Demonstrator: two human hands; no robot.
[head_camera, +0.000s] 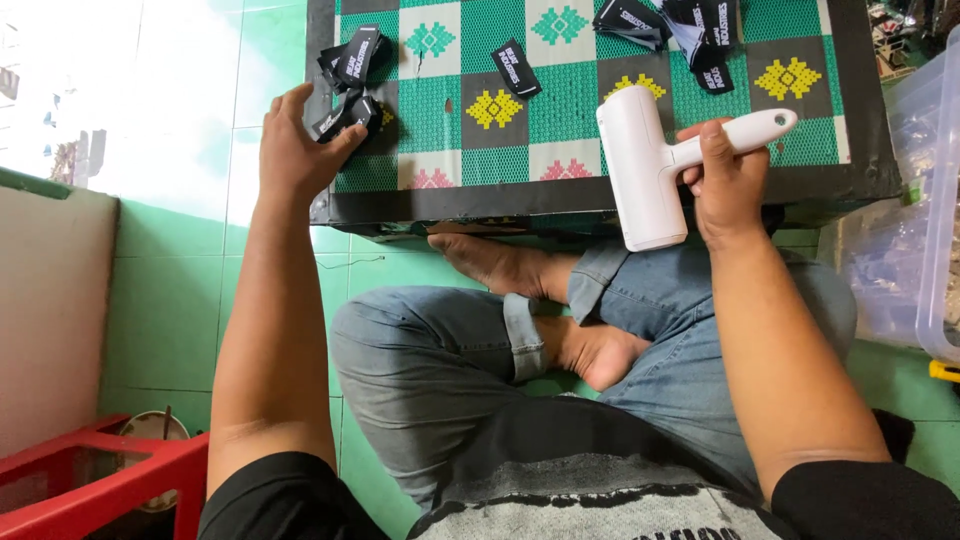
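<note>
Labels left of roller

We see bright daylight pouring in from the upper left, washing the green floor tiles almost white with glare. Elsewhere the light is even and soft, with faint shadow under the low table. Focus is sharp; straight edges bow slightly toward the corners
</note>
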